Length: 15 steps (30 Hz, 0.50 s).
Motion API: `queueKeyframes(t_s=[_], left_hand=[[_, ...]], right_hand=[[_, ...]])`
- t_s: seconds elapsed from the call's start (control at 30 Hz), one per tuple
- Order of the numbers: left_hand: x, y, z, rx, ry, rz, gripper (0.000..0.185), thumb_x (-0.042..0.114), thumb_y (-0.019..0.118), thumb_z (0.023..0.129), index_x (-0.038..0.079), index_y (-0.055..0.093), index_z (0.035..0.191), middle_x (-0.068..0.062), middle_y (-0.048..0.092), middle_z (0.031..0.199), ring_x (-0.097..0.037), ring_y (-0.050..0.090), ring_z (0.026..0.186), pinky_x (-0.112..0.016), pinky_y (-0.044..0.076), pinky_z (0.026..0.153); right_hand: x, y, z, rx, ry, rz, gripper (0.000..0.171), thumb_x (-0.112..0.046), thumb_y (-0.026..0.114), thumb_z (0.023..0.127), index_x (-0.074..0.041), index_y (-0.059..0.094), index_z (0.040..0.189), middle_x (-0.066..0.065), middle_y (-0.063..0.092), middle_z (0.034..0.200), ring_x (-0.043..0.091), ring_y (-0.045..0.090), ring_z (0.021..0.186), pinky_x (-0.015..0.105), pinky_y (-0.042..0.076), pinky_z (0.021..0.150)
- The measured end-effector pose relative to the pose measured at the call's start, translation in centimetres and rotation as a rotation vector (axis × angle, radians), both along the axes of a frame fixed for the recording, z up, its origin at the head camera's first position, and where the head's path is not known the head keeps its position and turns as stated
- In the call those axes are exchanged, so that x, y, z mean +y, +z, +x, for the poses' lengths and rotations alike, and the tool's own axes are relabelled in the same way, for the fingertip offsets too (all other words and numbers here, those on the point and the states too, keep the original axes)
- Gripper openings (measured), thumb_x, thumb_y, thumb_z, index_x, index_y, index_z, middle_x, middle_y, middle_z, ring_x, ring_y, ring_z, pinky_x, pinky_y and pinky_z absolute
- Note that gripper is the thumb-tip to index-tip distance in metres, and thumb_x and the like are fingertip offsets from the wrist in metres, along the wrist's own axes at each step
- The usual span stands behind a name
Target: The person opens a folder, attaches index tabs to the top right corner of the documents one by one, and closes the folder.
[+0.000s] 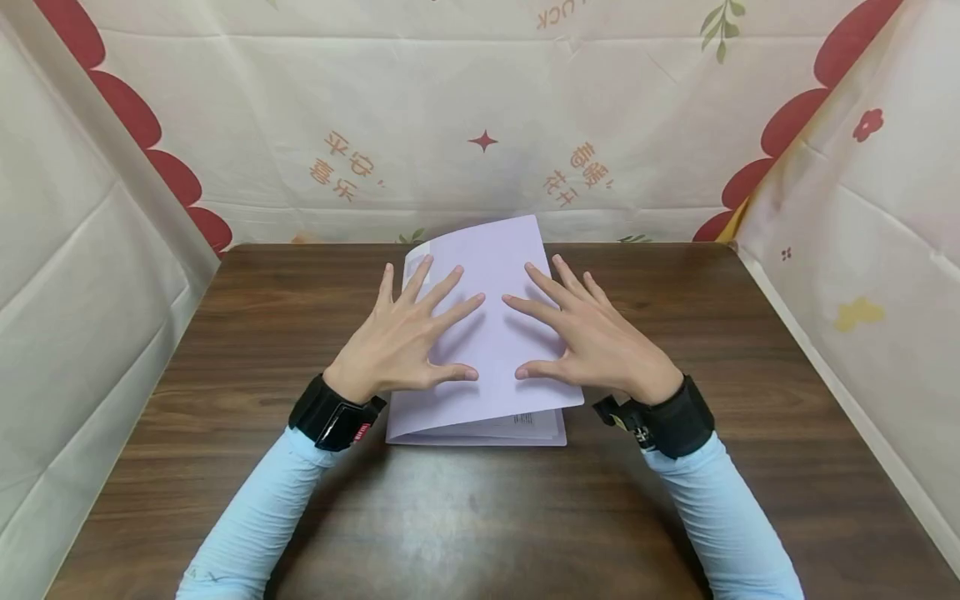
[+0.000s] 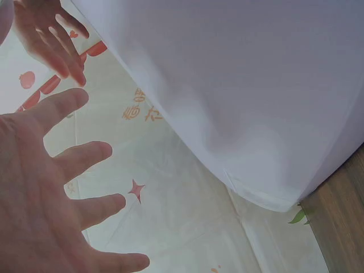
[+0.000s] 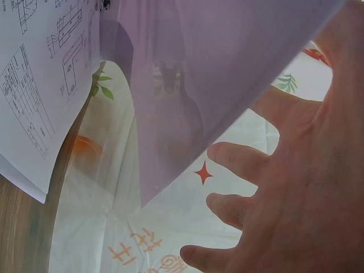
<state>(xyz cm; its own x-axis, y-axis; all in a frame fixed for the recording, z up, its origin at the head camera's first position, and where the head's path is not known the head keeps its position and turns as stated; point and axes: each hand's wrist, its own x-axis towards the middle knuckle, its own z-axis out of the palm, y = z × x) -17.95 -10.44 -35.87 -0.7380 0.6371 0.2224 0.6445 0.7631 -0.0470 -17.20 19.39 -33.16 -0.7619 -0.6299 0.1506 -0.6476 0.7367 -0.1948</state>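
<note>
Nearest me, two pale blue sleeves run up from the near edge of the dark wooden table (image 1: 225,350), each ending in a black wrist strap. Beyond them I find the left hand (image 1: 401,337) and the right hand (image 1: 592,337) spread flat, fingers straight and splayed, over the lilac folder (image 1: 491,333) — neither hand curls round or pinches anything, so I record both as unclenched and holding nothing. Whether the palms actually bear on the cover or hover just above it I cannot tell from the head view. The folder lies at the middle of the table, slightly skewed, its near edge toward me and its far corner close to the backdrop. Printed sheets (image 1: 525,423) peek out at the near right corner; the right wrist view shows line drawings on those sheets (image 3: 40,85) with the cover lifted away above them. My judgement: the item is light, thin and flexible, its plastic-looking cover smooth and probably slippery, and the loose pages may slide out if it is tilted. The sound place to take hold would be the near edge or the spine side, pinching cover and pages together — flat pressure alone should only steady it. Farthest off hangs the patterned cloth backdrop (image 1: 480,125), with red scallops and a small red star.
</note>
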Motion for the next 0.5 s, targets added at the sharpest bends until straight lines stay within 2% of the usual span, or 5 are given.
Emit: queueKeyframes(t_s=[0.4,0.5], left_hand=[[0.01,0.24,0.69,-0.015,0.022,-0.005,0.095,0.089,0.044,0.085,0.039,0.027,0.163,-0.004,0.018,0.174,-0.044,0.010,0.160,-0.078,0.008,0.119],[0.20,0.23,0.96,-0.033,0.014,0.023,0.095,0.089,0.047,0.085,0.039,0.027,0.163,-0.005,0.021,0.174,-0.045,0.015,0.160,-0.077,0.013,0.120]], right_hand=[[0.28,0.26,-0.22,-0.063,-0.032,-0.034,0.091,-0.068,0.076,0.081,-0.034,0.042,0.158,0.008,0.017,0.174,0.041,0.007,0.162,0.074,0.014,0.121],[0.80,0.21,-0.63,-0.091,-0.097,-0.133,0.082,-0.062,0.069,0.091,-0.031,0.037,0.160,0.009,0.020,0.174,0.039,0.018,0.160,0.072,0.024,0.119]])
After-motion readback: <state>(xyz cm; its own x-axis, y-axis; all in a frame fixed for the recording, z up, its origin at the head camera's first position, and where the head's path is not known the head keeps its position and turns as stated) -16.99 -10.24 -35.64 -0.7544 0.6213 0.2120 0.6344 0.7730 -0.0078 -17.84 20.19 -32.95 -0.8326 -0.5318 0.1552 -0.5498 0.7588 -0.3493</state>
